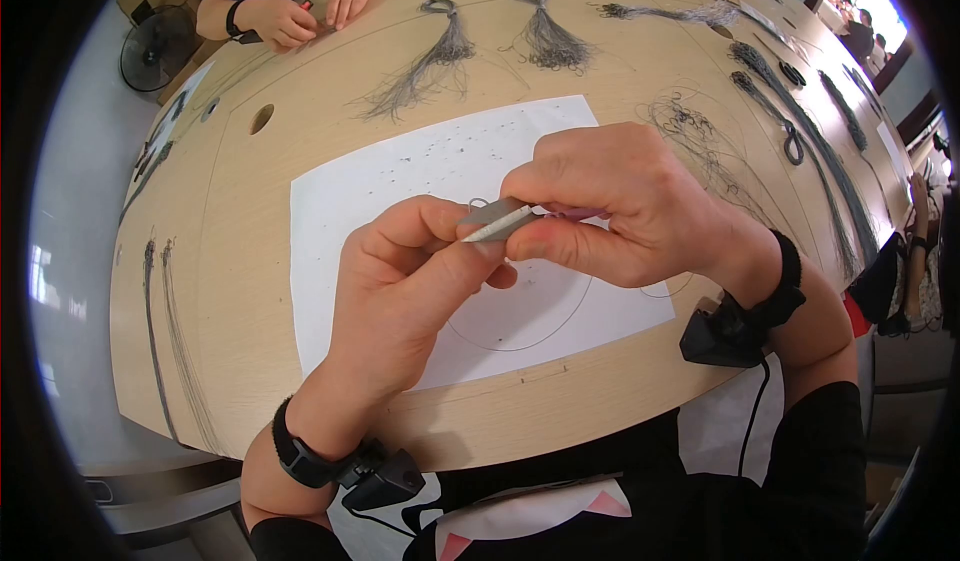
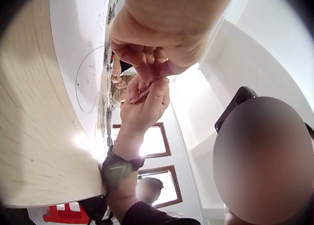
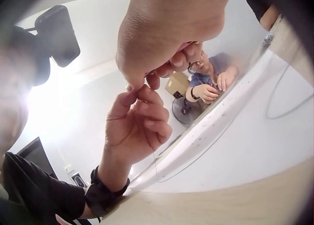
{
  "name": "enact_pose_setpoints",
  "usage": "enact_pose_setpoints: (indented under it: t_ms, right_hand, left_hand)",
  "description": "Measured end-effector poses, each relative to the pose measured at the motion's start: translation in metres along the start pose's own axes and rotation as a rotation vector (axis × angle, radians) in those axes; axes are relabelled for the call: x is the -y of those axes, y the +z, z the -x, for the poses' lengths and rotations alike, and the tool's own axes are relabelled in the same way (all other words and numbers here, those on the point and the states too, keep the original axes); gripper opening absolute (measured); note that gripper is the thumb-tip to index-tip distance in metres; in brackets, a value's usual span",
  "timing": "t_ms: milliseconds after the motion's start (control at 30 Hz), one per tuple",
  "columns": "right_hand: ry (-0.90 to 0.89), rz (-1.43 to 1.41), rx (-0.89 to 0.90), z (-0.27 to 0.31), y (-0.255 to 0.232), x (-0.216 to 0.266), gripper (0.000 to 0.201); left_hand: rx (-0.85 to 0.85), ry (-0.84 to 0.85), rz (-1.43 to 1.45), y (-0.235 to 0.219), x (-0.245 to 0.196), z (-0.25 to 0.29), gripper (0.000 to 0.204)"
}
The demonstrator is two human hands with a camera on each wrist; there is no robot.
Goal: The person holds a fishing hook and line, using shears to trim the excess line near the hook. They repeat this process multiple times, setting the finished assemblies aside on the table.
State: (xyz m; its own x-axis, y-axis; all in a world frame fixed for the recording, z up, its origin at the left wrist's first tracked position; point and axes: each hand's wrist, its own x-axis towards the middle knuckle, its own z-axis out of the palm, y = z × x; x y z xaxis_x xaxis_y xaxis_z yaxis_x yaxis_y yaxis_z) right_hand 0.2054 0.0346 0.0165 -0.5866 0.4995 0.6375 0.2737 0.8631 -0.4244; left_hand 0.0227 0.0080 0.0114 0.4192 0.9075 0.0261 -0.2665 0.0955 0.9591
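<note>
Both hands meet above a white paper sheet. My left hand pinches a small flat grey piece with a pale edge between thumb and forefinger. My right hand grips a slim purple tool, mostly hidden in its curled fingers, with its thumb tip right at the grey piece. A small loop of thin dark strand shows just above the left fingertips. A longer strand curves over the paper below the hands. In the left wrist view the purple tool lies across the right palm.
Dark specks dot the paper. Bundles of grey strands lie at the back, with a loose tangle and longer bundles to the right. More strands lie at left. Another person's hands work across the table.
</note>
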Motion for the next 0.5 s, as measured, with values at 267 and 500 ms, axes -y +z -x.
enact_pose_setpoints:
  t_ms: [267, 500]
  right_hand:
    - [0.025, 0.025, 0.027, -0.0004, -0.0009, 0.0024, 0.020]
    - [0.021, 0.036, 0.038, 0.0001, -0.0009, 0.0013, 0.021]
  left_hand:
    - [0.023, 0.018, 0.060, -0.0039, 0.0032, -0.0019, 0.007]
    - [0.002, 0.034, 0.004, 0.0007, 0.0023, -0.0013, 0.004]
